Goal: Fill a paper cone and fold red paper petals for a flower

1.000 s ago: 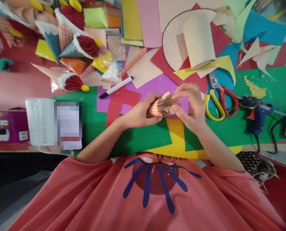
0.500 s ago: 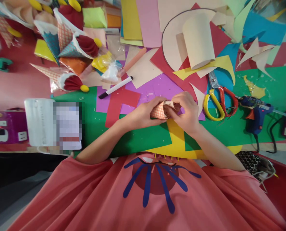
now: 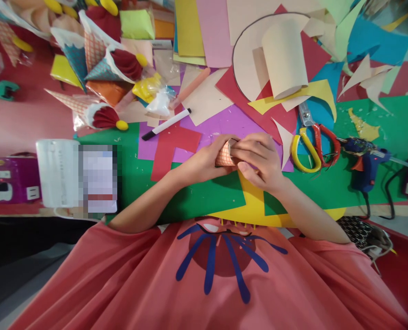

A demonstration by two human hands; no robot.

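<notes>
My left hand [image 3: 210, 160] wraps round a small paper cone [image 3: 224, 156] with an orange-and-white check, its opening turned to the right. My right hand [image 3: 263, 160] is at that opening, its fingers stretched out against or inside the rim and its thumb standing apart. The fingertips are partly hidden, and so is the cone's inside. Under both hands lie a green sheet [image 3: 204, 197] and a yellow sheet [image 3: 253, 192]. To the right of my right hand are scissors [image 3: 315, 146] with yellow and red handles.
Finished-looking paper cones [image 3: 100, 112] with red crepe tops lie at the upper left. A marker [image 3: 165, 124], a white paper tube [image 3: 284, 59] and paper scraps lie ahead. A blue glue gun [image 3: 368, 169] is on the right, a phone [image 3: 99, 178] on the left.
My right hand has gone from pinching inside the cone's opening to stretched fingers at its rim, thumb apart. The left hand still holds the cone. The view has shifted slightly.
</notes>
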